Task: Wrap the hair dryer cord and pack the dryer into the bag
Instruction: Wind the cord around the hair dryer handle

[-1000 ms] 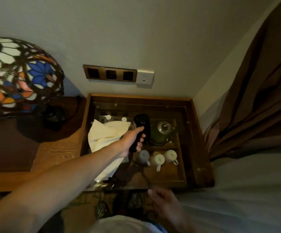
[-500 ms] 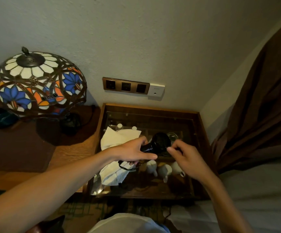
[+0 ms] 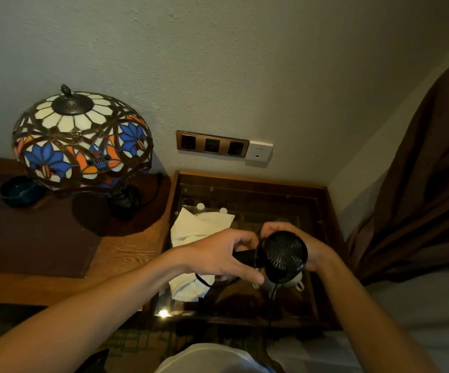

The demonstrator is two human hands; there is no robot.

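A black hair dryer [image 3: 282, 254] is held above the glass-topped side table [image 3: 325, 200], its round rear grille facing me. My left hand [image 3: 218, 254] grips the dryer's handle, which points left. My right hand [image 3: 312, 246] cups the far side of the dryer's body. The black cord [image 3: 204, 281] loops down below my left hand, and another strand crosses the body and hangs beneath it. A white cloth bag [image 3: 196, 230] lies crumpled on the table's left side, behind and below my left hand.
A stained-glass lamp [image 3: 80, 141] and a dark dish [image 3: 20, 189] stand on the wooden desk [image 3: 126, 251] at left. White cups [image 3: 296, 284] sit under the glass. Wall sockets [image 3: 212, 144] are behind. A brown curtain [image 3: 419, 197] and bed [image 3: 419, 319] lie right.
My right hand came up from low near the cord to the dryer's body. My left hand turned the dryer from upright to sideways, grille toward me. The camera tilted up.
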